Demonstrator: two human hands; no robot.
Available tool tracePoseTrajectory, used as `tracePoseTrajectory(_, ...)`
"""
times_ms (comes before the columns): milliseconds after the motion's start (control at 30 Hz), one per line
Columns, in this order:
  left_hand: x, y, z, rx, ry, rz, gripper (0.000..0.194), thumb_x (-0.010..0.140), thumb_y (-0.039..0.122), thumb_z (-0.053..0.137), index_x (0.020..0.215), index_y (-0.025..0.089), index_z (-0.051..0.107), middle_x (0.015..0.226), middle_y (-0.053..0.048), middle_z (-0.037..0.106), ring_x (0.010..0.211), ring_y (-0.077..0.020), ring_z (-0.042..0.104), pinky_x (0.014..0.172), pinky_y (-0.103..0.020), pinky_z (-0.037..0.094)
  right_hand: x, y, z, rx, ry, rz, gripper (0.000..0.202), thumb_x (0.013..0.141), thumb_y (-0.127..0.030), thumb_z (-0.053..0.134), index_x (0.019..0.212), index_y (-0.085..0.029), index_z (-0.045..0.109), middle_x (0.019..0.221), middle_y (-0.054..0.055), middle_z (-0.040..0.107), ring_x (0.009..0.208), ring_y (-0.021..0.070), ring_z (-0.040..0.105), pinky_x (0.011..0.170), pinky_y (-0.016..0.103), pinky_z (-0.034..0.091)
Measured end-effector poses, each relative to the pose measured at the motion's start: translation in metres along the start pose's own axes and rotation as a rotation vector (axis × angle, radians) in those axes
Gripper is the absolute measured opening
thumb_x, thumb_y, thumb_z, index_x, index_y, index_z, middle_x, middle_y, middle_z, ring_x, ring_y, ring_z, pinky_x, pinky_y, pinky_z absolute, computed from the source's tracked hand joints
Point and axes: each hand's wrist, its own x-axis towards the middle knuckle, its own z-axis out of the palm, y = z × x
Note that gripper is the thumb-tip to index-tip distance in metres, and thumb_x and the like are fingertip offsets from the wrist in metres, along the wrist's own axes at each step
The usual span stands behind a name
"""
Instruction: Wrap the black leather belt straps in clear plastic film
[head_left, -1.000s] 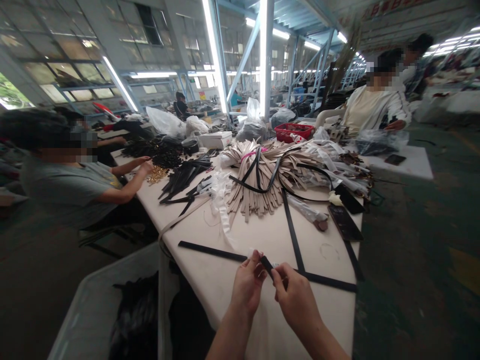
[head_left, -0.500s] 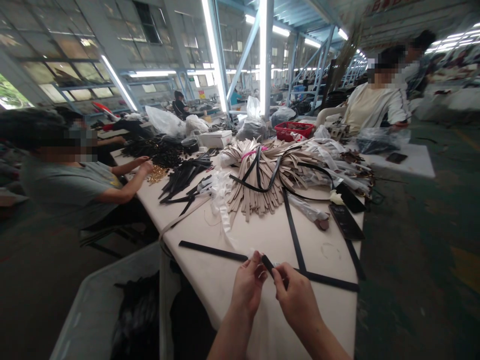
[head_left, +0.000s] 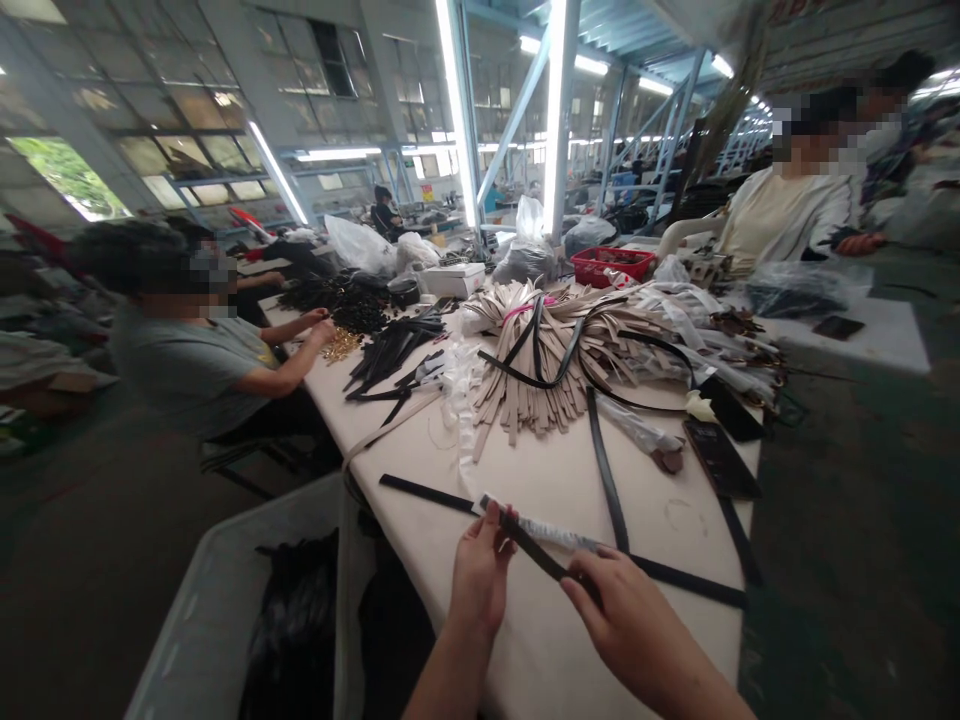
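Over the near end of the table, my left hand (head_left: 478, 568) pinches one end of a dark strap (head_left: 536, 550) between thumb and fingers. My right hand (head_left: 628, 608) grips the same strap farther along, so a short length runs slanting between the two. Just behind it lies a shiny clear plastic strip (head_left: 559, 533). Beneath, a long black strap (head_left: 690, 580) crosses the table. A further black strap (head_left: 607, 470) runs away from me toward a heap of beige straps (head_left: 517, 390). The far end of the held strap is hidden by my right hand.
At the left, a person (head_left: 202, 350) handles small gold-coloured pieces (head_left: 341, 345) beside black straps (head_left: 394, 350). A plastic bin (head_left: 199, 600) with black material stands below the table's left edge. A phone-like dark slab (head_left: 720, 458) lies near the right edge; a red basket (head_left: 611, 266) stands behind.
My right hand has slid right along the strap, away from my left hand, so more of it shows between them. The view has shifted slightly left.
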Motion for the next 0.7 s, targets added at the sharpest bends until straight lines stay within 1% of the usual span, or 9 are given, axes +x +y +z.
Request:
tracePoseTrajectory(67, -0.005, -0.001, -0.002, 0.034, -0.018, -0.007, 0.035, 0.068, 0.039, 0.088, 0.083, 0.011, 0.075, 0.084, -0.009, 0.071, 0.070, -0.0123, 0.060, 0.060, -0.022, 0.042, 0.001, -0.003, -0.004, -0.050, -0.066, -0.010, 0.032, 0.100, -0.035, 0.042, 0.085, -0.023, 0.067, 0.086, 0.006, 0.074, 0.084, 0.0259, 0.069, 0.077, 0.035, 0.044)
tracePoseTrajectory(133, -0.014, -0.011, -0.003, 0.087, -0.097, -0.033, 0.035, 0.073, 0.041, 0.085, 0.083, 0.009, 0.075, 0.081, -0.009, 0.070, 0.066, -0.0114, 0.057, 0.058, -0.022, 0.041, 0.005, -0.008, -0.004, -0.057, -0.082, 0.003, 0.033, 0.101, -0.031, 0.039, 0.087, -0.023, 0.068, 0.084, 0.006, 0.074, 0.081, 0.0251, 0.069, 0.071, 0.033, 0.042)
tracePoseTrajectory(233, -0.027, -0.027, -0.005, 0.133, -0.201, -0.074, 0.037, 0.078, 0.045, 0.079, 0.085, 0.008, 0.076, 0.079, -0.010, 0.069, 0.066, -0.0122, 0.056, 0.061, -0.023, 0.042, 0.008, -0.013, -0.002, -0.023, -0.104, -0.008, 0.031, 0.100, -0.030, 0.040, 0.091, -0.023, 0.069, 0.088, 0.005, 0.075, 0.084, 0.0235, 0.070, 0.071, 0.031, 0.041)
tracePoseTrajectory(267, -0.029, -0.028, -0.007, 0.130, -0.197, -0.075, 0.037, 0.078, 0.045, 0.079, 0.085, 0.009, 0.076, 0.080, -0.011, 0.069, 0.067, -0.0127, 0.056, 0.062, -0.024, 0.042, 0.006, -0.012, -0.002, -0.030, -0.105, -0.004, 0.029, 0.100, -0.032, 0.042, 0.093, -0.023, 0.069, 0.090, 0.006, 0.075, 0.085, 0.0238, 0.070, 0.072, 0.031, 0.041)
tracePoseTrajectory(333, -0.029, -0.026, -0.012, 0.108, -0.131, -0.055, 0.036, 0.076, 0.045, 0.081, 0.084, 0.010, 0.075, 0.082, -0.010, 0.069, 0.069, -0.0127, 0.056, 0.062, -0.023, 0.042, -0.002, -0.004, -0.003, -0.081, -0.116, 0.016, 0.026, 0.097, -0.036, 0.047, 0.094, -0.021, 0.068, 0.090, 0.008, 0.075, 0.088, 0.0254, 0.069, 0.073, 0.031, 0.041)
tracePoseTrajectory(433, -0.025, -0.021, -0.017, 0.109, -0.047, -0.038, 0.037, 0.073, 0.045, 0.083, 0.083, 0.010, 0.075, 0.082, -0.010, 0.068, 0.067, -0.0113, 0.053, 0.059, -0.022, 0.040, -0.012, 0.010, -0.003, -0.150, -0.175, 0.037, 0.028, 0.097, -0.033, 0.045, 0.085, -0.020, 0.066, 0.083, 0.008, 0.073, 0.081, 0.0249, 0.068, 0.069, 0.032, 0.039)
tracePoseTrajectory(533, -0.026, -0.032, -0.015, 0.155, -0.100, -0.067, 0.040, 0.074, 0.047, 0.082, 0.081, 0.008, 0.075, 0.074, -0.009, 0.066, 0.061, -0.0095, 0.050, 0.056, -0.021, 0.038, -0.009, 0.013, 0.001, -0.108, -0.198, 0.042, 0.033, 0.099, -0.028, 0.039, 0.079, -0.020, 0.063, 0.079, 0.007, 0.072, 0.075, 0.0218, 0.066, 0.067, 0.030, 0.038)
tracePoseTrajectory(633, -0.030, -0.046, -0.014, 0.200, -0.170, -0.112, 0.045, 0.074, 0.052, 0.080, 0.077, 0.007, 0.075, 0.064, -0.006, 0.061, 0.056, -0.0086, 0.047, 0.052, -0.021, 0.034, -0.001, 0.009, 0.003, 0.006, -0.201, 0.011, 0.033, 0.100, -0.028, 0.037, 0.083, -0.021, 0.065, 0.080, 0.005, 0.072, 0.077, 0.0198, 0.066, 0.067, 0.028, 0.039)
tracePoseTrajectory(700, -0.029, -0.046, -0.018, 0.224, -0.135, -0.086, 0.048, 0.073, 0.055, 0.079, 0.077, 0.008, 0.074, 0.063, -0.005, 0.060, 0.054, -0.0083, 0.045, 0.052, -0.021, 0.033, -0.002, 0.011, 0.001, 0.006, -0.189, 0.008, 0.029, 0.099, -0.031, 0.041, 0.086, -0.021, 0.066, 0.083, 0.005, 0.073, 0.080, 0.0206, 0.067, 0.069, 0.027, 0.041)
